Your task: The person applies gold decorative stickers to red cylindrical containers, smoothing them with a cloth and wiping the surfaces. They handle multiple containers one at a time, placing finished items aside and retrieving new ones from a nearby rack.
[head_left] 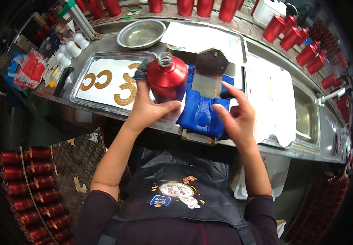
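Note:
My left hand (150,107) is closed round a shiny red bottle (167,77) with a clear threaded neck, held upright over the bench. Dark material covers the fingertips on the bottle's far left side. Just right of the bottle is a metal holder (212,61) with a dark angled end plate. Wet-looking blue cloth (204,112) is draped on it. My right hand (239,116) hovers at the cloth's right side, thumb and forefinger apart, with nothing visible between them. Its other fingers are partly hidden, with something dark beside them.
On the left, a metal tray (76,94) holds several gold C-shaped pieces (103,79) on white sheeting. Behind it stands a metal bowl (123,40). White sheets (272,106) lie to the right, beside a sink (313,118). Red bottles (205,7) line the back; more (41,179) are racked lower left.

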The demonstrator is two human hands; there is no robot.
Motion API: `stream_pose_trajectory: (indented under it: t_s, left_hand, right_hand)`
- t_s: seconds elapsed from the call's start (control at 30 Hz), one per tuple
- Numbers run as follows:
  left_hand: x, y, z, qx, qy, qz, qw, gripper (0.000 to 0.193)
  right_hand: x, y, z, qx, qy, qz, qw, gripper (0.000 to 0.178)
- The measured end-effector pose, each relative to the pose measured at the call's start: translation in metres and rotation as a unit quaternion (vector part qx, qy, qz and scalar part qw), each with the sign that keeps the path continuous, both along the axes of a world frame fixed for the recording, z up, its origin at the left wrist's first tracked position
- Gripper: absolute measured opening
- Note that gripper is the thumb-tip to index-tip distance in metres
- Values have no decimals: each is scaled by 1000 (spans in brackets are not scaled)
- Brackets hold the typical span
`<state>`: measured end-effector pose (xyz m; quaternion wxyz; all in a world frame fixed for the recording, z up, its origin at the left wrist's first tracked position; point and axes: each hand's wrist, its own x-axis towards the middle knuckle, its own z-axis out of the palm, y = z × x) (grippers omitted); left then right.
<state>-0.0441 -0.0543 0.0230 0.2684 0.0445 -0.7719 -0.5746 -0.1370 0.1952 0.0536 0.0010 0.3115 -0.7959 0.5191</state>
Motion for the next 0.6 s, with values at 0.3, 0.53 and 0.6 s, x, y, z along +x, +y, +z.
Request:
stream_pose_trajectory:
  t_s: [0.3,0.53,0.6]
  left_hand:
    - [0,-13,3,14,-63,-35,997,111]
    - [-8,-24,5,-34,-26,-78,996,109]
    - [-10,-27,2,-30,-37,-86,995,115]
  right_hand:
    - [5,-86,-7,5,15,37,999,69]
    - [14,-90,-18,-13,43,3,999,63]
    - [14,-89,-16,-15,17,3,1000,62]
